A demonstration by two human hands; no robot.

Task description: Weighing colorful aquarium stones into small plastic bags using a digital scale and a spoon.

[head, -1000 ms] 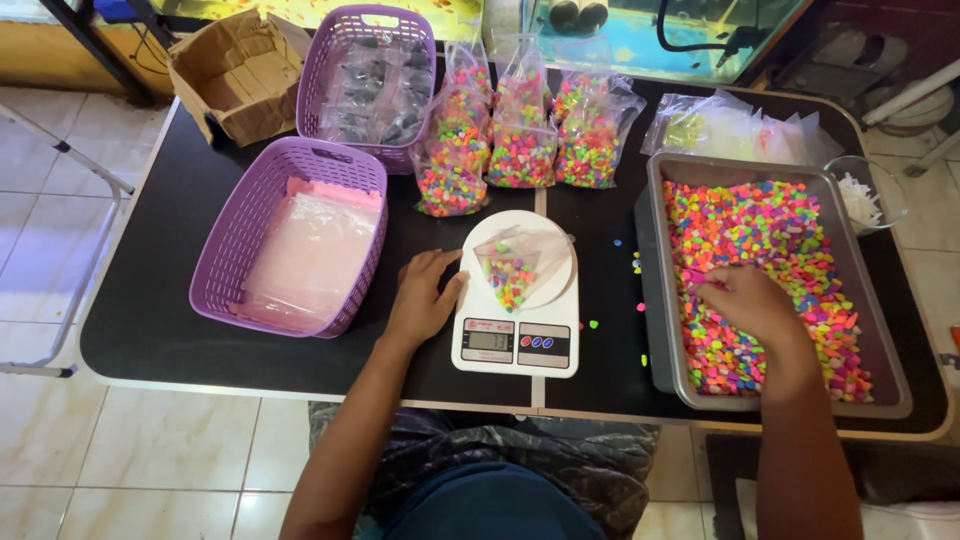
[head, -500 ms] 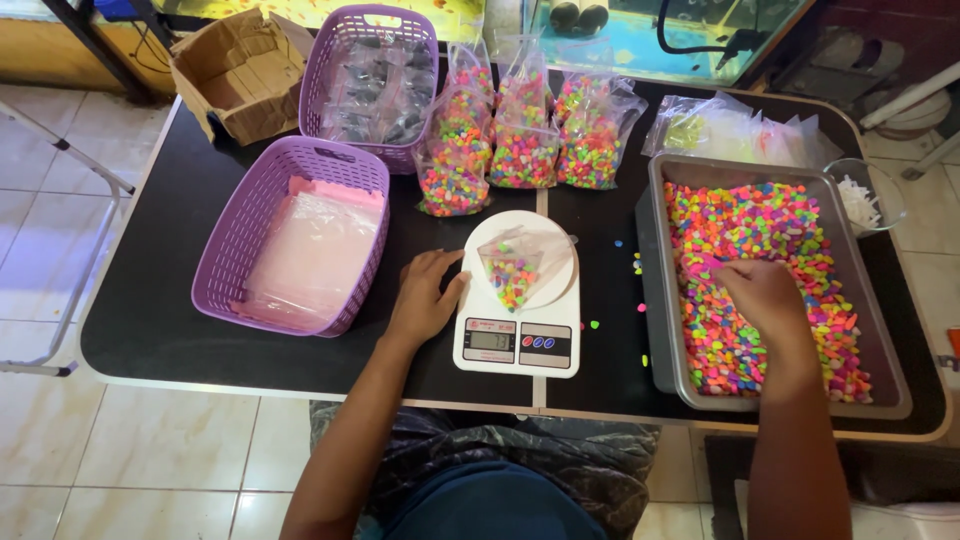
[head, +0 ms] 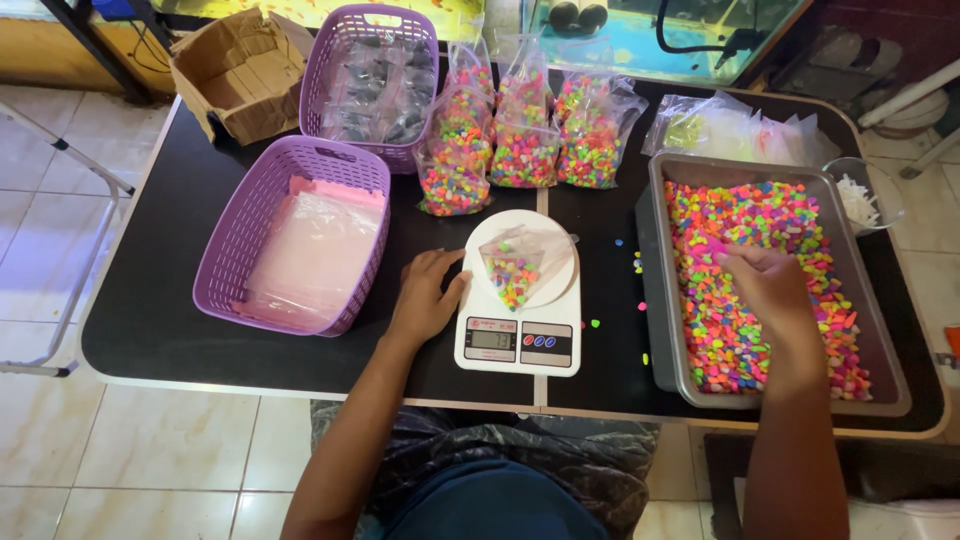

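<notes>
A person works at a black worktop point(head: 180, 300), seen from above. The left hand point(head: 425, 297) lies flat and released, palm down, fingers spread, touching the left edge of a white scale point(head: 520, 340) and grasping nothing. On the scale's round plate sits a small clear bag point(head: 515, 268), open and part-filled with coloured pebbles. The right hand point(head: 770, 285) is down in a metal tray point(head: 660, 300) at the right, its fingers curled into the bright pebbles point(head: 740, 340) (pink, yellow, green and orange); whether its grip is clenched on any of them cannot be told, since the fingertips are buried.

Far of the scale stand three filled bags point(head: 525, 140) of the same pebbles, close together. Left of the scale, a purple basket point(head: 225, 260) holds flat empty clear bags point(head: 315, 255); a second purple basket point(head: 325, 60) beyond it holds packets of dark contents. A torn cardboard box point(head: 240, 75) sits at the far left corner. More clear bags point(head: 730, 125) lie far of the tray, and a small clear tub point(head: 870, 195) of white bits stands just beside its far right corner. A few loose pebbles dot the worktop between scale and tray.
</notes>
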